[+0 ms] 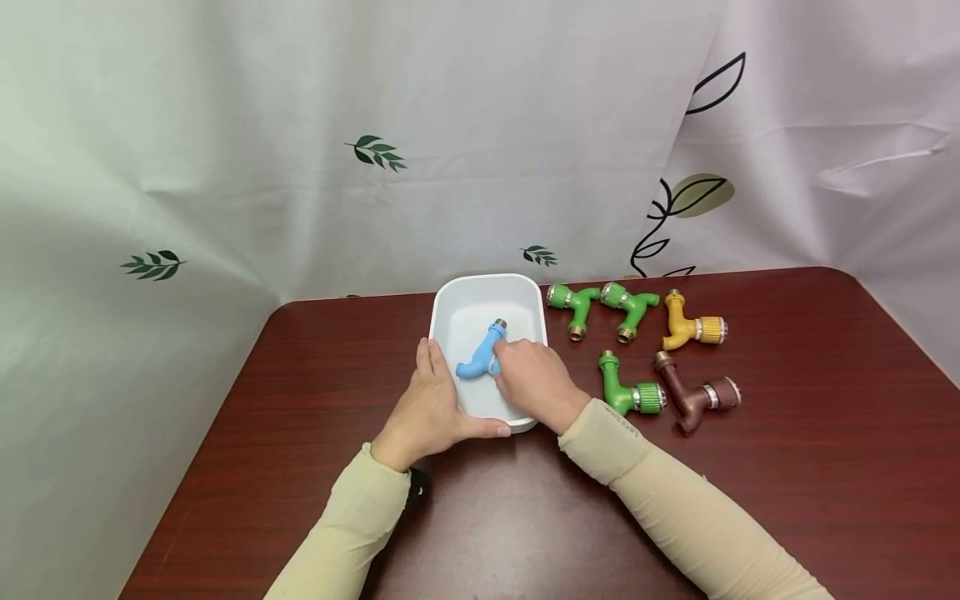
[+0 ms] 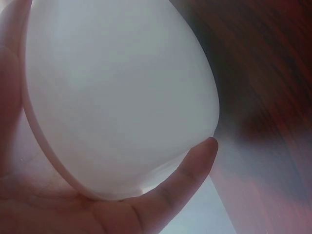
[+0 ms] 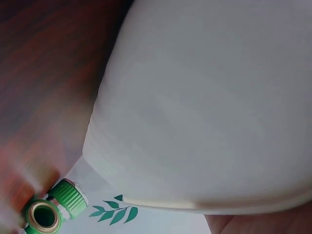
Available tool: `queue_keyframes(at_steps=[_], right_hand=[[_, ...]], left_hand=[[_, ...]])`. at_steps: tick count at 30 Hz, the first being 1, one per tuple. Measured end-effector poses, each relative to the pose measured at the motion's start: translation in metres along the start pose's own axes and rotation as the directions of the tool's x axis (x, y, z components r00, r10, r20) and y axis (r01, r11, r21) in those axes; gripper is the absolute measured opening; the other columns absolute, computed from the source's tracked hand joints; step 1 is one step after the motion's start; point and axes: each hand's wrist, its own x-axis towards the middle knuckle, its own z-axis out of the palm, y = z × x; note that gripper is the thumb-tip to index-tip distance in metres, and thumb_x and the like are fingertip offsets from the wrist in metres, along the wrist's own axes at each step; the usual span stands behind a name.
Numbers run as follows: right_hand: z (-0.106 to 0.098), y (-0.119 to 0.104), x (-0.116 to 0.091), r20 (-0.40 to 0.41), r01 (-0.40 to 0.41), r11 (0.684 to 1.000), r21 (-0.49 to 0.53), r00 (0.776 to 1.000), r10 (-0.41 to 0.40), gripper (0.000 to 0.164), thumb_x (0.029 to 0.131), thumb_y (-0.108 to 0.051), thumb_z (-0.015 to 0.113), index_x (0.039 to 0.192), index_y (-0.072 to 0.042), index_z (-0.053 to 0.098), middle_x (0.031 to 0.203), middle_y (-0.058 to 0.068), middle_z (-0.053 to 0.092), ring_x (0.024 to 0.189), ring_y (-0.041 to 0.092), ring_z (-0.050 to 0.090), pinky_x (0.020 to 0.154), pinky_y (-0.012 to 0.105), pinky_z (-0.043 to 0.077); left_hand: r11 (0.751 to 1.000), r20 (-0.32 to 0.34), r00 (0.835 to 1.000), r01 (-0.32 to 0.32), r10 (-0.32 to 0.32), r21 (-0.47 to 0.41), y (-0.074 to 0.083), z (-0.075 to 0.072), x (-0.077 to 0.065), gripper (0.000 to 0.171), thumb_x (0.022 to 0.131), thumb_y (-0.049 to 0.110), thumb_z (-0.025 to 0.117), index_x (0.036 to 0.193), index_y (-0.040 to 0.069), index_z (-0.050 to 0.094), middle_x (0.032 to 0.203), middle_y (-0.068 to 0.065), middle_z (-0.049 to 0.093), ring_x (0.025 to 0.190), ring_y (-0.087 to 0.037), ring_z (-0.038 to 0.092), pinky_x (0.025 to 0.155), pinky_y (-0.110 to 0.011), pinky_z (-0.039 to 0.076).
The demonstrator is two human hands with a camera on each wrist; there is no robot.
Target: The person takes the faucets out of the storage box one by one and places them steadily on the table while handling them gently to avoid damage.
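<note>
A white tray (image 1: 471, 302) stands on the table, and in it is a light blue tap (image 1: 477, 360) with a metal threaded end pointing away. My right hand (image 1: 538, 379) reaches over the tray's right side and grips the tap at its handle, which the fingers mostly hide. Round the tray's near left corner my left hand (image 1: 431, 408) holds it, fingers along the left side and thumb along the near edge. The left wrist view shows that thumb (image 2: 170, 195) against the tray wall (image 2: 126, 97). In the right wrist view the tray's outside fills most of the picture.
Right of the tray lie two green taps (image 1: 580, 312) (image 1: 633, 314) at the back, beside a yellow tap (image 1: 678, 327). Nearer are another green tap (image 1: 617, 392) and a brown tap (image 1: 692, 400). A pale leaf-patterned curtain (image 1: 450, 200) hangs behind the dark red table (image 1: 300, 392).
</note>
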Motion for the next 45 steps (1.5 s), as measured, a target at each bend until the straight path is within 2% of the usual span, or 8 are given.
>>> queue_keyframes(at_steps=[5,13,22,27,33,42,45], right_hand=[[-0.006,0.001,0.0,-0.013,0.033,0.999,0.007,0.999,-0.033,0.01,0.084,-0.002,0.07,0.093,-0.001,0.068,0.066,0.007,0.062,0.057,0.021,0.059,0.051,0.04,0.051],[-0.015,0.001,0.0,-0.031,0.023,0.999,0.028,0.999,-0.022,0.013,0.083,-0.001,0.069,0.096,-0.002,0.07,0.067,0.004,0.06,0.06,0.018,0.055,0.055,0.039,0.05],[-0.025,-0.001,-0.003,-0.046,0.014,0.999,0.052,0.999,-0.012,0.022,0.088,-0.003,0.069,0.109,0.0,0.072,0.092,0.009,0.074,0.074,0.022,0.067,0.065,0.04,0.056],[-0.031,-0.004,-0.005,-0.061,0.018,0.998,0.065,0.998,-0.014,0.017,0.09,-0.004,0.069,0.107,-0.001,0.072,0.091,0.008,0.073,0.07,0.02,0.064,0.064,0.037,0.055],[-0.039,-0.008,-0.01,-0.092,0.035,0.997,0.07,0.995,-0.028,0.008,0.091,-0.005,0.07,0.098,-0.002,0.071,0.081,0.005,0.069,0.064,0.017,0.058,0.061,0.034,0.051],[-0.047,-0.008,-0.019,-0.117,0.044,0.996,0.079,0.992,-0.034,0.011,0.092,-0.005,0.07,0.102,-0.001,0.069,0.086,0.005,0.069,0.069,0.018,0.06,0.063,0.034,0.053],[-0.05,-0.007,-0.022,-0.121,0.042,0.995,0.09,0.992,-0.031,0.018,0.092,-0.004,0.071,0.108,0.002,0.069,0.093,0.008,0.07,0.078,0.02,0.064,0.069,0.037,0.055]], left_hand=[[1.0,0.003,1.0,0.012,-0.011,-0.003,0.0,-0.001,0.0,0.154,0.059,0.066,0.089,0.151,-0.019,0.0,0.159,-0.038,0.001,0.139,-0.053,0.033,0.108,-0.05,0.04],[1.0,-0.002,1.0,0.003,-0.003,-0.011,-0.001,-0.002,0.0,0.153,0.059,0.066,0.089,0.151,-0.02,0.001,0.158,-0.038,0.002,0.137,-0.054,0.035,0.106,-0.05,0.042],[1.0,-0.011,1.0,-0.011,0.011,-0.022,-0.001,0.0,0.0,0.154,0.058,0.065,0.09,0.151,-0.019,0.001,0.158,-0.038,0.002,0.136,-0.054,0.036,0.106,-0.049,0.042],[1.0,-0.009,1.0,-0.01,0.01,-0.019,0.0,0.0,-0.001,0.153,0.059,0.065,0.09,0.151,-0.02,0.001,0.158,-0.037,0.002,0.137,-0.055,0.035,0.106,-0.049,0.042],[1.0,-0.004,1.0,-0.007,0.007,-0.026,0.0,0.0,-0.001,0.153,0.059,0.065,0.09,0.151,-0.019,0.001,0.159,-0.037,0.001,0.138,-0.055,0.033,0.107,-0.049,0.042],[1.0,0.001,1.0,0.006,-0.006,-0.021,-0.001,0.0,0.0,0.154,0.059,0.066,0.089,0.152,-0.018,0.0,0.159,-0.037,0.001,0.14,-0.053,0.031,0.107,-0.049,0.041],[1.0,-0.002,1.0,0.01,-0.01,-0.012,-0.001,0.0,0.0,0.154,0.058,0.066,0.089,0.152,-0.019,0.001,0.159,-0.037,0.002,0.139,-0.054,0.032,0.107,-0.049,0.042]])
